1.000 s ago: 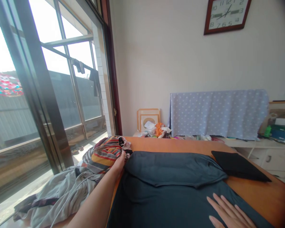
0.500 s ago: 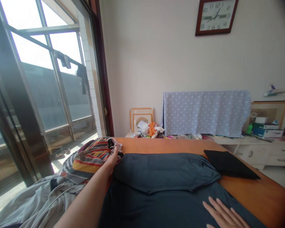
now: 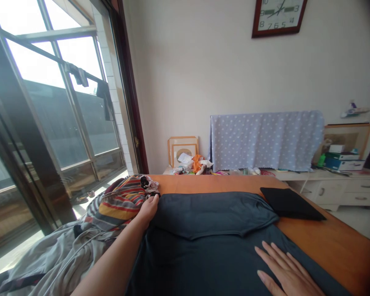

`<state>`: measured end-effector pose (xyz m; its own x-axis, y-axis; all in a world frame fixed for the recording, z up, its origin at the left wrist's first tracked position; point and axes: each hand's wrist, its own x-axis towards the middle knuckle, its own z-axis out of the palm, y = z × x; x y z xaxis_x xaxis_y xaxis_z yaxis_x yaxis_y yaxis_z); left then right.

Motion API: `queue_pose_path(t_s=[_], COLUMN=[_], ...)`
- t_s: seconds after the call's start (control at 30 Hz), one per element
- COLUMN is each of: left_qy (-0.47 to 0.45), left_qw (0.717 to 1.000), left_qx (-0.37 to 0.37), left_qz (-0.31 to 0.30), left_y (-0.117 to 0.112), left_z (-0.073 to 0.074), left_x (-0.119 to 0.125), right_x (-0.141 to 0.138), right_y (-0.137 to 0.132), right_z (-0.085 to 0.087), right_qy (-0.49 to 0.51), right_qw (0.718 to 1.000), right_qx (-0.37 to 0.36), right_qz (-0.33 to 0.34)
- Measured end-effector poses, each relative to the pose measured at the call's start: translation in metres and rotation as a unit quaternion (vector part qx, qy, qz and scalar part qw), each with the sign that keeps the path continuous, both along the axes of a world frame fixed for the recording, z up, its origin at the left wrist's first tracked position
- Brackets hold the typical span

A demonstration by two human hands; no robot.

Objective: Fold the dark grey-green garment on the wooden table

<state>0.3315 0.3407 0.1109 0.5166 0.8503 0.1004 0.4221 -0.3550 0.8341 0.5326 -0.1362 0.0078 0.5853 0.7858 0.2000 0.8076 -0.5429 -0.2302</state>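
Note:
A dark blue-grey garment (image 3: pixel 203 263) lies spread across the wooden table, its far part folded over toward me along a curved edge. My left hand (image 3: pixel 148 209) is closed at the far left corner of this garment, its fingertips partly hidden by the hand itself. My right hand (image 3: pixel 282 267) rests flat on the cloth at the lower right, fingers spread, holding nothing. Just beside my left hand is a heap of clothes, with a striped garment (image 3: pixel 120 205) on top and grey cloth (image 3: pixel 58 255) nearer me.
A folded black cloth (image 3: pixel 291 203) lies on the wooden table (image 3: pixel 342 242) to the right. Behind stands a white cabinet (image 3: pixel 354 193), with a dotted blue cloth (image 3: pixel 265 142) draped over something on it. Glass doors (image 3: pixel 89 123) line the left side.
My left hand has drawn back slightly from the striped heap to the garment's corner, its fingers now curled in. My right hand has shifted a little left and farther into view.

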Motion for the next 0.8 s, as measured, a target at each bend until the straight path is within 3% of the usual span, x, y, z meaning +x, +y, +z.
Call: queue_pose_path(t_s=[0.23, 0.4, 0.57, 0.67, 0.73, 0.8], left_qy=[0.127, 0.234, 0.262, 0.205, 0.085, -0.054], left_qw=[0.984, 0.962, 0.953, 0.968, 0.993, 0.995], left_qx=[0.12, 0.142, 0.149, 0.137, 0.08, 0.0], left_qz=[0.022, 0.022, 0.04, 0.041, 0.003, -0.084], left_y=[-0.046, -0.094, -0.12, -0.144, -0.174, -0.214], left_z=[-0.002, -0.01, -0.005, 0.017, 0.044, 0.08], left_x=[-0.075, -0.129, -0.158, -0.163, -0.162, -0.161], right_x=[-0.013, -0.016, -0.02, -0.022, -0.024, -0.026], right_y=[0.0, 0.002, 0.002, 0.002, 0.001, -0.002], right_z=[0.012, 0.016, 0.024, 0.029, 0.035, 0.042], right_qy=[-0.003, -0.012, 0.001, 0.014, 0.031, 0.047], right_qw=[1.0, 0.999, 1.0, 1.0, 0.999, 0.998], right_qx=[0.03, 0.031, 0.021, 0.014, 0.018, 0.031], right_qz=[0.0, -0.004, -0.003, -0.001, 0.003, 0.005])
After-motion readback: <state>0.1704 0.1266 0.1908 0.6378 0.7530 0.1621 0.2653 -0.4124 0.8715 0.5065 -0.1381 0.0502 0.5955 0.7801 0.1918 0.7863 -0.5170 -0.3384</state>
